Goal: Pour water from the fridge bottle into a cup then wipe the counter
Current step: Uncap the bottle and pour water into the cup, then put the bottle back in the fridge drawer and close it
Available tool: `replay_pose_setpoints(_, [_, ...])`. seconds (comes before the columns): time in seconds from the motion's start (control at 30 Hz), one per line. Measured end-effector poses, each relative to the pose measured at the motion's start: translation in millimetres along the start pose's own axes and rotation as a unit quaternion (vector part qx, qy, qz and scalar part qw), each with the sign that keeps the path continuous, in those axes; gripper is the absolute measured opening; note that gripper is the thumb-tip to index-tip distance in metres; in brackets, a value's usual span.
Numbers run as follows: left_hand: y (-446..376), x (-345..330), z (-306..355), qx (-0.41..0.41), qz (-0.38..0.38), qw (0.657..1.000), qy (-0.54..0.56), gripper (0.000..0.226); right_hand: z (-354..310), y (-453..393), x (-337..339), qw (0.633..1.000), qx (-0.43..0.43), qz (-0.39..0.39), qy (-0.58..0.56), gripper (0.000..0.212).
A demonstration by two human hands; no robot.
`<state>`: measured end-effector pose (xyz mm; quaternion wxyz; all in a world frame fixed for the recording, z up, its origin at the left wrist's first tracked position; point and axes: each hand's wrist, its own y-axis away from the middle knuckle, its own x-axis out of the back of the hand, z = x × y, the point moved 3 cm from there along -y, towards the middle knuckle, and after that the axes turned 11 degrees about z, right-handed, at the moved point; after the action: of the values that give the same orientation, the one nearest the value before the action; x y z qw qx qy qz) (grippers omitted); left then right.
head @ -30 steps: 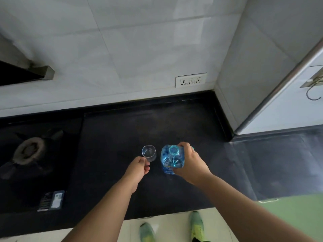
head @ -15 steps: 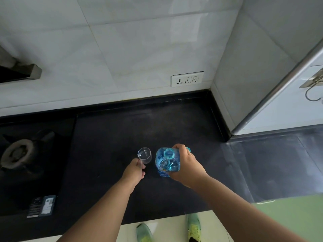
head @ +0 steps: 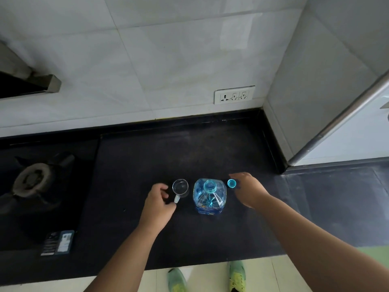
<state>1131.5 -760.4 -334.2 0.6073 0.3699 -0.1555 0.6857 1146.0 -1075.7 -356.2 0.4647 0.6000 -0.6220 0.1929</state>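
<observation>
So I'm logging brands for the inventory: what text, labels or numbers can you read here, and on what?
None can be read.
Bottle: blue label band at its base carries print, too blurred to read.
Dark packet lying by the stove: white label panel and lines of print, too small to read.
Wall socket plate: only socket holes and switches, no lettering visible.
Glass cup and cap: no markings visible.

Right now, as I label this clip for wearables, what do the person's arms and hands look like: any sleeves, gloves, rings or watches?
Both forearms are bare as far as the frame shows, with no sleeve in view. The left hand and right hand wear no gloves, and no ring, watch or bracelet shows on the sides facing the camera. Only the backs of the hands show, so the palms cannot be checked.
</observation>
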Motion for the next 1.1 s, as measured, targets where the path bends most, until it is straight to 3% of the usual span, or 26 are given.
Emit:
replay_pose_setpoints(0.07, [8.5, 6.1, 24.2, -0.113, -0.033, 0.993, 0.020, 0.079, 5.8, -7.8, -10.3, 1.000, 0.001, -0.013, 0.022, 0.060])
replay_pose_setpoints(0.13, [16.5, 6.1, 45.4, -0.202, -0.112, 0.973, -0.020, 0.099, 10.2, -12.2, -19.5, 0.999, 0.007, -0.018, 0.040, 0.060])
replay_pose_setpoints(0.23, [19.5, 1.1, 63.6, -0.256, -0.162, 0.947, -0.110, 0.120, 13.8, -16.4, -29.5, 0.998, 0.022, -0.013, 0.053, 0.058])
replay_pose_setpoints(0.43, [25.9, -16.3, 73.8, -0.206, -0.111, 0.970, -0.062, 0.095, 15.1, -18.7, -27.4, 0.999, 0.005, 0.038, 0.014, 0.036])
replay_pose_setpoints(0.63, [49.5, -11.0, 87.5, -0.203, -0.096, 0.974, 0.040, 0.086, -4.5, 10.3, 34.1, 0.966, -0.051, 0.150, -0.205, 0.035])
replay_pose_setpoints(0.77, [67.5, 17.0, 118.1, -0.200, -0.090, 0.960, 0.175, 0.083, -34.2, 33.4, 102.4, 0.919, 0.005, 0.157, -0.363, 0.028])
replay_pose_setpoints(0.9, [79.3, 60.5, 158.9, -0.239, -0.069, 0.947, 0.202, 0.086, -83.0, 66.3, 179.4, 0.862, 0.081, 0.105, -0.490, 0.034])
replay_pose_setpoints(1.1, [98.0, 128.7, 209.8, -0.345, 0.022, 0.925, 0.155, 0.086, -141.8, 123.6, 268.0, 0.860, 0.238, 0.051, -0.449, 0.033])
